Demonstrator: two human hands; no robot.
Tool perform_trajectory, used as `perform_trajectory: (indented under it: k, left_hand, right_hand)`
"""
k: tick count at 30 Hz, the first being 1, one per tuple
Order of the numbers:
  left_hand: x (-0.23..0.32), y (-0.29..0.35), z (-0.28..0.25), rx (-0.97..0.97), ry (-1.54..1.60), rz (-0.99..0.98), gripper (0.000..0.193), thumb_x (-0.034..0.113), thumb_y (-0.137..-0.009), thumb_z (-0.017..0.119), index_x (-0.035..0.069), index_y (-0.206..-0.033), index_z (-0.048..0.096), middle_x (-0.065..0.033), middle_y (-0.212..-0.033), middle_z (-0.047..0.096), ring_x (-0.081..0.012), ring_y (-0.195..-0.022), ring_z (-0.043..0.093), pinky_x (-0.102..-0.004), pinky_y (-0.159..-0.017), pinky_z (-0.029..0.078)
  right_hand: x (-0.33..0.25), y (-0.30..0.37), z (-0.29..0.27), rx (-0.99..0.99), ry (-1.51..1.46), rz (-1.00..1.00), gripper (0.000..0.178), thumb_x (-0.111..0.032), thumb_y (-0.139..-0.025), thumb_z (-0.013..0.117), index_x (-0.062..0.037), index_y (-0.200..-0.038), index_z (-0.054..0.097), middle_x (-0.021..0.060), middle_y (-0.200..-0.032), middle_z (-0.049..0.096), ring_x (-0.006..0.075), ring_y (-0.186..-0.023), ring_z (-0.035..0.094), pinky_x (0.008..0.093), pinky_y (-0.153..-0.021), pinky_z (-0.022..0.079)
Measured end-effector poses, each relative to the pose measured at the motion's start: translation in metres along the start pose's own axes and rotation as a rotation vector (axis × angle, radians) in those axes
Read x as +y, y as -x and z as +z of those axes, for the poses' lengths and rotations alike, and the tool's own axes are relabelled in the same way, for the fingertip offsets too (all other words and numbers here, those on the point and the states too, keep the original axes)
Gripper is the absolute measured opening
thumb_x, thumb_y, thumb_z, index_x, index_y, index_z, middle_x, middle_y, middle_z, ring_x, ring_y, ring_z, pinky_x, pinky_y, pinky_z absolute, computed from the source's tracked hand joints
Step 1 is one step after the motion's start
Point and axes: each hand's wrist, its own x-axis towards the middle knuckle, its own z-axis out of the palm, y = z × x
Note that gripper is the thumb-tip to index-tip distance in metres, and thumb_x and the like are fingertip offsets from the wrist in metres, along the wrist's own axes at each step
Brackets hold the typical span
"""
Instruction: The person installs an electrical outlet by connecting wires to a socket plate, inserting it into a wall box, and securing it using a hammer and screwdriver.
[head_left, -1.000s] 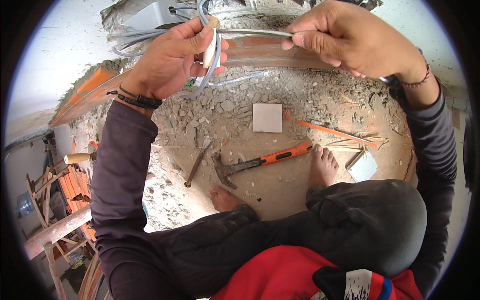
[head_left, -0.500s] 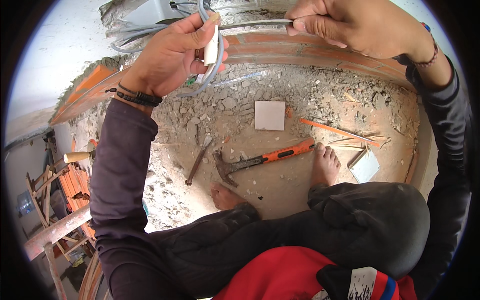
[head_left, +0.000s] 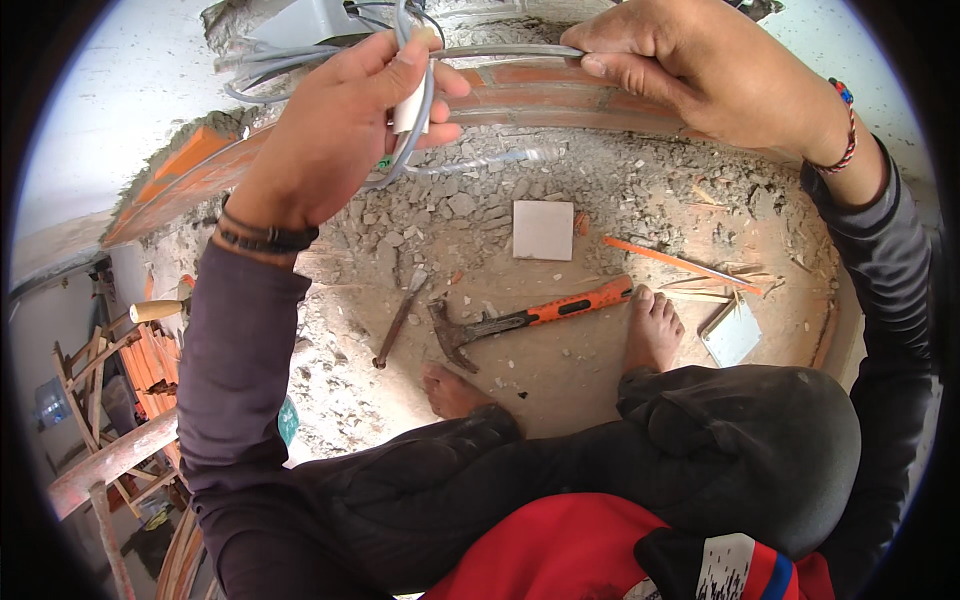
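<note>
At the top of the head view, my left hand (head_left: 345,125) is closed around a looped grey cable (head_left: 424,105) and a short white tube-like piece (head_left: 408,114). Its thumb and index finger pinch near the loop's top; the other fingers are partly spread. A length of the cable runs rightward to my right hand (head_left: 690,75), whose thumb and forefinger pinch it. The span between both hands arches slightly. Behind my left hand, a grey box (head_left: 305,22) sits in the broken wall with more cables around it.
Between and beyond my bare feet lie a claw hammer (head_left: 575,302) with an orange-black grip, a rusty chisel (head_left: 400,318), a pale square plate (head_left: 543,231), an orange strip (head_left: 675,262) and a white square cover (head_left: 732,334). Rubble lines the brick wall (head_left: 545,98). Stacked bricks (head_left: 152,370) stand left.
My right hand has shifted slightly left along with the cable, which bows a little more. My left hand has turned a little, with its fingers extended farther past the white piece.
</note>
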Motion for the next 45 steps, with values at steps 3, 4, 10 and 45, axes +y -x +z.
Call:
perform_trajectory:
  k: [3, 4, 10, 45]
  left_hand:
    - [0.008, 0.013, 0.018, 0.132, -0.298, 0.047, 0.045, 0.017, -0.105, 0.054, -0.004, -0.143, 0.042, -0.0116, -0.122, 0.066, -0.0132, -0.105, 0.063, -0.0252, -0.094, 0.054]
    - [0.004, 0.016, 0.018, 0.132, -0.344, 0.073, 0.046, 0.016, -0.105, 0.054, -0.006, -0.144, 0.041, -0.0129, -0.124, 0.065, -0.0134, -0.107, 0.064, -0.0249, -0.095, 0.054]
    - [0.003, 0.024, 0.017, 0.216, -0.163, 0.079, 0.042, 0.012, -0.104, 0.051, -0.008, -0.141, 0.045, -0.0167, -0.129, 0.064, -0.0152, -0.109, 0.066, -0.0254, -0.098, 0.053]
    - [0.005, -0.001, 0.023, 0.053, 0.123, 0.065, 0.035, 0.02, -0.105, 0.054, -0.003, -0.132, 0.053, -0.0114, -0.116, 0.067, -0.0174, -0.105, 0.066, -0.0325, -0.094, 0.051]
  right_hand:
    - [0.001, -0.001, 0.008, 0.031, 0.024, -0.018, 0.03, -0.021, -0.106, 0.051, 0.0023, -0.118, 0.066, 0.0086, -0.061, 0.05, 0.0188, -0.048, 0.052, 0.03, -0.048, 0.043]
    - [0.002, -0.001, 0.011, 0.047, 0.034, -0.024, 0.029, -0.021, -0.106, 0.051, 0.0023, -0.118, 0.066, 0.0088, -0.061, 0.05, 0.0191, -0.048, 0.052, 0.0303, -0.048, 0.043]
    - [-0.001, -0.005, 0.021, 0.104, 0.072, -0.07, 0.028, -0.019, -0.106, 0.052, 0.0021, -0.117, 0.066, 0.0101, -0.062, 0.05, 0.021, -0.049, 0.053, 0.0318, -0.05, 0.044]
    - [-0.054, 0.007, 0.08, 0.606, -0.815, 0.305, 0.02, -0.022, -0.094, 0.072, -0.0079, -0.091, 0.059, -0.0037, -0.062, 0.052, 0.0044, -0.045, 0.047, 0.0225, -0.042, 0.037]
